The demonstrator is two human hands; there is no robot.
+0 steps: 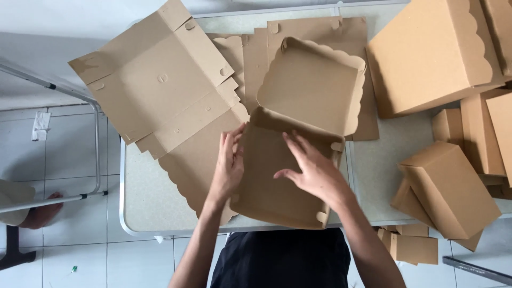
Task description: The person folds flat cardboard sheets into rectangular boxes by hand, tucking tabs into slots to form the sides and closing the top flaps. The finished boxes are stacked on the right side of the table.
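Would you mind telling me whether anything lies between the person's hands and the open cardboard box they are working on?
Nothing visible does. The left hand rests on the left wall of the open box, and the right hand lies inside it on the floor panel.

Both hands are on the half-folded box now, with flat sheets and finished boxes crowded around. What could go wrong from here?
1. The open brown cardboard box overhangs the near edge of the grey table; pressure from the left hand or right hand might tip it off.
2. Its scallop-edged lid lies on the flat cardboard sheets, which could shift.
3. The finished brown boxes at the table's right corner look precarious.
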